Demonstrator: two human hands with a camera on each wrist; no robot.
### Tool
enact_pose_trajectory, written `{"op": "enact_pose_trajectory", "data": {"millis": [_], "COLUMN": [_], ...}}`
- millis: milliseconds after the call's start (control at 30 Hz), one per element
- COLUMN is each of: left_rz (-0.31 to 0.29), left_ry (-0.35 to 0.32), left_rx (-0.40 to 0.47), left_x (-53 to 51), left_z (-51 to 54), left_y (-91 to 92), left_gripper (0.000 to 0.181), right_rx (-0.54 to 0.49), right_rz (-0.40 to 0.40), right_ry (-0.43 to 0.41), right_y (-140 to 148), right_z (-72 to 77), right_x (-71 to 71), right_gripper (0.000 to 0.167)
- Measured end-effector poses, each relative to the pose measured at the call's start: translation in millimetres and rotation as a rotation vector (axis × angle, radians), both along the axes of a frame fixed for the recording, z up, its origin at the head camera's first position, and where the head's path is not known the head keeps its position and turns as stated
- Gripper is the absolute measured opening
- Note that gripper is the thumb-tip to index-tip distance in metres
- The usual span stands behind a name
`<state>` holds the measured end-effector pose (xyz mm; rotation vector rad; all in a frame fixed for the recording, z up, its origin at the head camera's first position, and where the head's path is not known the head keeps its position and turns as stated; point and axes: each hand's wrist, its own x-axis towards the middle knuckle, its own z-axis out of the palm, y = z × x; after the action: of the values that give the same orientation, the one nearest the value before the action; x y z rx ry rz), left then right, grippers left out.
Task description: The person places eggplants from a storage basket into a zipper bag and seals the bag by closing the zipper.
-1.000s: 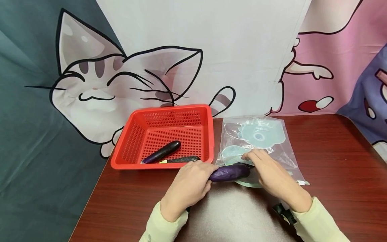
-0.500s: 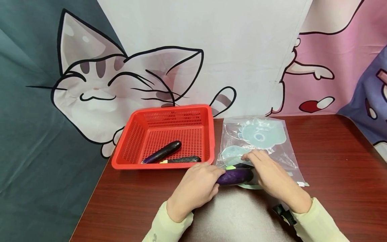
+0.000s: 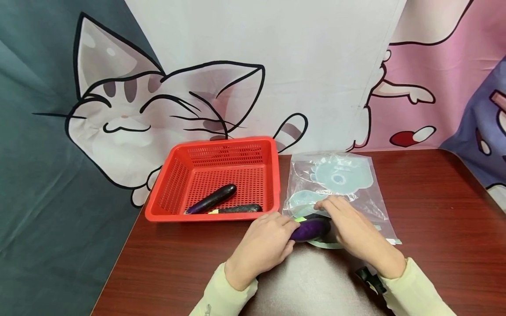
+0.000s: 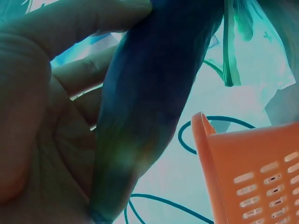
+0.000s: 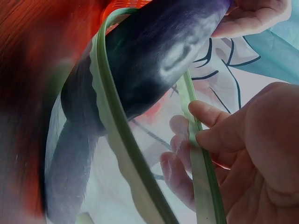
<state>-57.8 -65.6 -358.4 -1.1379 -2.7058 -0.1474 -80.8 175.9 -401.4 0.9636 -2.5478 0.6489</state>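
My left hand (image 3: 262, 243) grips one end of a purple eggplant (image 3: 311, 230). Its thumb and fingers wrap the eggplant in the left wrist view. The eggplant's far end lies inside the mouth of a clear zip bag (image 3: 375, 199) with pale blue prints. In the right wrist view, the bag's green zip edge (image 5: 117, 98) loops around the eggplant. My right hand (image 3: 353, 230) pinches the other side of that edge between thumb and fingers, holding the mouth apart. A dark shape (image 5: 70, 163) shows below the eggplant; whether it is another eggplant, I cannot tell.
Left of the bag stands a red perforated basket (image 3: 276, 175). Inside it lie a dark eggplant (image 3: 213, 198) and another one (image 3: 241, 208) by the front wall. Behind the brown table (image 3: 166, 263) hangs a cartoon-printed cloth (image 3: 316, 66).
My left hand has moved right with the eggplant, which sits further into the bag's mouth. A bright green patch shows behind it. The right hand has stayed at the bag's edge.
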Motion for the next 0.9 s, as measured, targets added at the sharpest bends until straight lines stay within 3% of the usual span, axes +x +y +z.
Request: {"op": "enact_pose_trajectory", "data": {"millis": [600, 900], "left_rz": [0.02, -0.005], "left_ry": [0.002, 0.066], "left_rx": [-0.02, 0.005], "left_x": [0.9, -1.9], "left_z": [-5.9, -11.2], "left_y": [10.2, 14.3], "left_gripper": [0.03, 0.026], "right_rx": [0.001, -0.006], "right_rz": [0.006, 0.0], "right_ry": [0.009, 0.026], "right_y": [-0.8, -2.5], "right_z": [-1.0, -1.2], "right_x": [-0.1, -0.3], "right_gripper": [0.05, 0.047]}}
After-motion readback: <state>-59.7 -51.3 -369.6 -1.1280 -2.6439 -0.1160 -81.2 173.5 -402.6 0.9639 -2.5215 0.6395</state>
